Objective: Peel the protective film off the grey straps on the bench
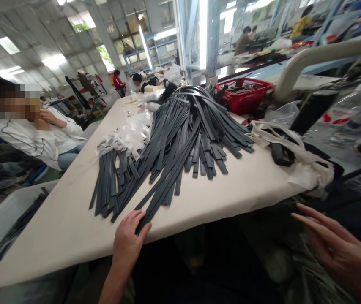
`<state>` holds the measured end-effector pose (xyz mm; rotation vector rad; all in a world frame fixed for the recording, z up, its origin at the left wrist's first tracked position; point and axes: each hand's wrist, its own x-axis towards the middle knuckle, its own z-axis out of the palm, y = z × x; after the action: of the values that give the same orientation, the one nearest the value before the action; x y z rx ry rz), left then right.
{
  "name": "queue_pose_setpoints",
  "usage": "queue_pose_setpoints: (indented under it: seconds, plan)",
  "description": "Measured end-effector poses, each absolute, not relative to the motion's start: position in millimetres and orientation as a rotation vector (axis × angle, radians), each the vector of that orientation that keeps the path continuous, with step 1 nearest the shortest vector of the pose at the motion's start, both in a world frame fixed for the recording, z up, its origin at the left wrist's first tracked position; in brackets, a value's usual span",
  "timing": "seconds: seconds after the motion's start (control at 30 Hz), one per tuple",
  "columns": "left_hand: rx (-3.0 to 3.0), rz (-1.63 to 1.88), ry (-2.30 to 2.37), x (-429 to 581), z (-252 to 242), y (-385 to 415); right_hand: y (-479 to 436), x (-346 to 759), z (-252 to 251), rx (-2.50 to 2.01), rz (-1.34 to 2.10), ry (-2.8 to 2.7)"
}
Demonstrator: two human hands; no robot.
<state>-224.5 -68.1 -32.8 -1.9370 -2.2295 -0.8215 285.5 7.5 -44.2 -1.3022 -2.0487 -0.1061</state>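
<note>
A large heap of long, flat, dark grey strips (174, 139) fans out over the pale table. Several of their ends reach toward the near edge, where my left hand (128, 236) has its fingers and thumb closed around the tips of the nearest strips. My right hand (342, 249) is held apart, off the table's front right side, with its fingers stretched out and nothing in them. A pile of crumpled white, translucent pieces (132, 133) lies over part of the strips on the left.
The pale-covered table (63, 223) has its front edge close to me. A red plastic basket (247, 99) stands at the back right, near a thick beige pipe (323, 55). Cream cloth (294, 143) lies at the right corner. A seated person in white (41, 131) is on the left.
</note>
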Motion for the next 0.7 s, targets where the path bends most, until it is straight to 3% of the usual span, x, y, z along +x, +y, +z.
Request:
queue_pose_setpoints:
  seconds: [0.7]
  plan:
    - [-1.863, -1.151, -2.831, -240, 3, -44, 14, 160, -30, -0.721, 0.253, -2.339]
